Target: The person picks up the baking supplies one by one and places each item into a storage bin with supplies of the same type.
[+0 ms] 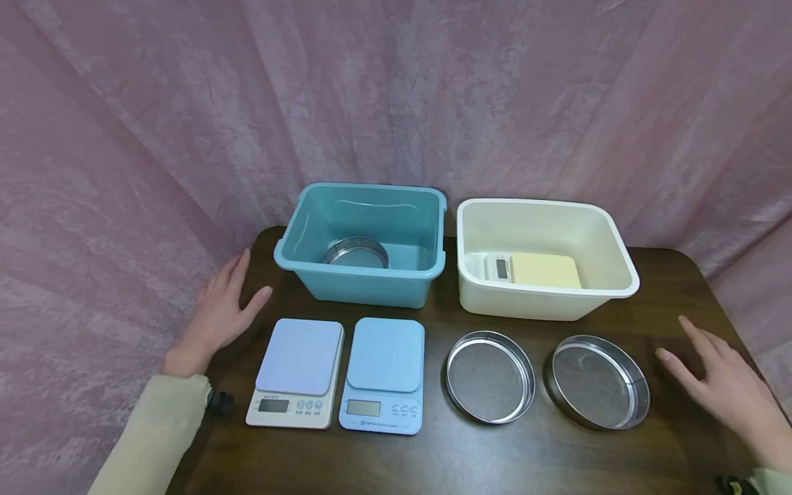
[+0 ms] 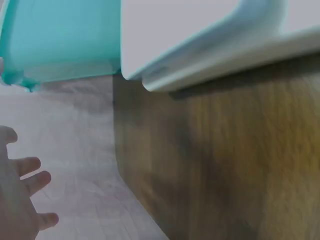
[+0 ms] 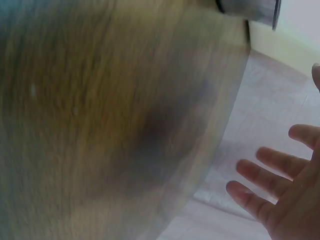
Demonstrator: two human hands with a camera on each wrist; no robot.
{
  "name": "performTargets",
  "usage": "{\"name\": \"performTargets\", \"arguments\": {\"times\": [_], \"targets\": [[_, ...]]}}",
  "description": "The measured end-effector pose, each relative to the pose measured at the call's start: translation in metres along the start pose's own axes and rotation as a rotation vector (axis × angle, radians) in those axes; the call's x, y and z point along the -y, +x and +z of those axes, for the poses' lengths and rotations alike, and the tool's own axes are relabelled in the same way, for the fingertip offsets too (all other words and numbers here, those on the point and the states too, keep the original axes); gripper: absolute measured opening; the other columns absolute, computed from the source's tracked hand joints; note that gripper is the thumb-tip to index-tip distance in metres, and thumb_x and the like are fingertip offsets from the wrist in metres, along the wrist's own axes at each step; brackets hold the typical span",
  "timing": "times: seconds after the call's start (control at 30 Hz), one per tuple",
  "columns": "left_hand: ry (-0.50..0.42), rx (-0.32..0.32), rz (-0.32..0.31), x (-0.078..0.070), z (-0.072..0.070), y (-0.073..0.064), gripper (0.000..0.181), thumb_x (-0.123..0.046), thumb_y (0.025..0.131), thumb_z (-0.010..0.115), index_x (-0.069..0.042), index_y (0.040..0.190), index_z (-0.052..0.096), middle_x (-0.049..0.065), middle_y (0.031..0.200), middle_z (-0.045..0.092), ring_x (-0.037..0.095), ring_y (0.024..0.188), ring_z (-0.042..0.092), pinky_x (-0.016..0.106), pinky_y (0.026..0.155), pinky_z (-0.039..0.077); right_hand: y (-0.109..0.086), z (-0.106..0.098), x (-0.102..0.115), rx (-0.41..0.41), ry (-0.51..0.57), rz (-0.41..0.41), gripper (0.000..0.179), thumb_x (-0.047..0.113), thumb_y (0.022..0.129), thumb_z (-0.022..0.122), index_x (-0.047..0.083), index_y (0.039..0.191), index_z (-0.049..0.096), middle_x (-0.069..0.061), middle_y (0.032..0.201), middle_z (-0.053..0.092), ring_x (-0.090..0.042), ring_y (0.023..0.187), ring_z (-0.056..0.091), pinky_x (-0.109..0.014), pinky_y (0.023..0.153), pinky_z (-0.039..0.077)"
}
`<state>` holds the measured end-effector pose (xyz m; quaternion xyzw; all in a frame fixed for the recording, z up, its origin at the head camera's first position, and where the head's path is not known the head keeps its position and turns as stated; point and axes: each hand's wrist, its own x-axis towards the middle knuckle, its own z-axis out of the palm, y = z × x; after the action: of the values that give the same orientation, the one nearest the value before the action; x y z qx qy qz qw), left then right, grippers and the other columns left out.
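Observation:
My left hand, fingers spread and holding nothing, is at the table's left edge, left of the blue tub and nearest the white scale. Beside that scale lies a light-blue scale. Two round metal sieves follow to the right, a left sieve and a right sieve. Off the right sieve's side is my right hand, empty, with its fingers apart. In the right wrist view the fingers look straight or slightly bent. Neither hand touches any object.
A blue tub at the back holds another metal sieve. Right of it stands a cream tub with a yellow-topped scale inside. A pink curtain hangs behind the brown wooden table.

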<state>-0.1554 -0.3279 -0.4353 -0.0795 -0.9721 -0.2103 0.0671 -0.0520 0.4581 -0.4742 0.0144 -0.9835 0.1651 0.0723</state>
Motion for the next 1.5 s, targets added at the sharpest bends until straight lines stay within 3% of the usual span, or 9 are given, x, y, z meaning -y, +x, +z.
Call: {"name": "performTargets", "arguments": {"times": [0.2,0.3,0.4,0.47,0.63,0.87,1.07,1.33,1.5], "targets": [[-0.105,-0.057,0.000,-0.011,-0.003,0.007,0.087,-0.051,0.106,0.053,-0.022,0.170,0.001,0.029,0.165,0.027,0.055,0.148,0.027,0.078,0.111,0.022,-0.003,0.004,0.013,0.088,0.024,-0.005,0.077,0.038,0.103,0.065,-0.003,0.159,0.033,-0.045,0.126,0.054,-0.062,0.108,0.054,-0.075,0.076,0.042],[-0.155,-0.082,0.009,-0.018,-0.002,0.013,0.084,-0.048,0.106,0.054,-0.025,0.170,0.004,0.026,0.162,0.033,0.051,0.147,0.031,0.076,0.111,0.027,-0.003,0.007,0.016,0.098,0.062,-0.050,0.068,0.033,0.101,0.068,-0.006,0.152,0.044,-0.028,0.109,0.066,-0.033,0.094,0.066,-0.053,0.072,0.052],[-0.203,-0.087,0.014,-0.024,-0.001,0.019,0.079,-0.046,0.107,0.054,-0.029,0.169,0.010,0.023,0.160,0.038,0.048,0.147,0.034,0.074,0.111,0.029,-0.004,0.011,0.018,0.092,0.097,-0.097,0.057,0.027,0.100,0.071,-0.005,0.144,0.054,-0.005,0.092,0.064,-0.002,0.078,0.054,-0.027,0.063,0.045],[-0.228,-0.080,0.011,-0.028,-0.001,0.024,0.075,-0.047,0.107,0.054,-0.032,0.169,0.014,0.021,0.160,0.039,0.047,0.147,0.034,0.074,0.111,0.029,-0.006,0.014,0.018,0.099,0.107,-0.109,0.052,0.026,0.100,0.071,-0.002,0.141,0.057,0.005,0.088,0.059,0.006,0.074,0.045,-0.022,0.059,0.039],[-0.244,-0.062,-0.010,-0.036,0.002,0.035,0.070,-0.050,0.108,0.050,-0.033,0.168,0.019,0.024,0.160,0.038,0.049,0.145,0.034,0.075,0.110,0.030,-0.013,0.017,0.018,0.113,0.132,-0.108,0.048,0.023,0.101,0.071,0.003,0.142,0.059,0.014,0.084,0.059,0.006,0.072,0.047,-0.022,0.059,0.039],[-0.260,-0.051,-0.014,-0.042,0.010,0.045,0.071,-0.052,0.108,0.049,-0.030,0.168,0.019,0.026,0.159,0.039,0.048,0.144,0.037,0.072,0.112,0.030,-0.019,0.021,0.019,0.146,0.197,-0.100,0.049,0.019,0.101,0.070,0.006,0.146,0.057,0.017,0.084,0.060,0.004,0.071,0.048,-0.020,0.059,0.038],[-0.294,-0.046,-0.006,-0.048,0.013,0.049,0.072,-0.050,0.109,0.048,-0.024,0.169,0.018,0.025,0.160,0.037,0.047,0.145,0.036,0.072,0.114,0.028,-0.022,0.023,0.020,0.158,0.260,-0.092,0.051,0.016,0.101,0.070,0.009,0.149,0.055,0.016,0.086,0.064,0.004,0.073,0.051,-0.019,0.060,0.040],[-0.364,-0.071,0.049,-0.048,0.021,0.052,0.067,-0.037,0.111,0.048,-0.018,0.168,0.021,0.025,0.161,0.036,0.045,0.144,0.035,0.070,0.115,0.027,-0.023,0.026,0.020,0.186,0.326,-0.093,0.055,0.012,0.100,0.070,0.011,0.153,0.052,0.018,0.093,0.070,0.006,0.080,0.058,-0.014,0.062,0.043],[-0.395,-0.080,0.049,-0.047,0.024,0.053,0.065,-0.035,0.111,0.048,-0.017,0.168,0.023,0.023,0.163,0.034,0.045,0.146,0.034,0.068,0.116,0.027,-0.023,0.028,0.020,0.206,0.381,-0.094,0.055,0.010,0.102,0.067,0.010,0.154,0.049,0.016,0.083,0.067,-0.001,0.069,0.058,-0.019,0.058,0.041]]}}
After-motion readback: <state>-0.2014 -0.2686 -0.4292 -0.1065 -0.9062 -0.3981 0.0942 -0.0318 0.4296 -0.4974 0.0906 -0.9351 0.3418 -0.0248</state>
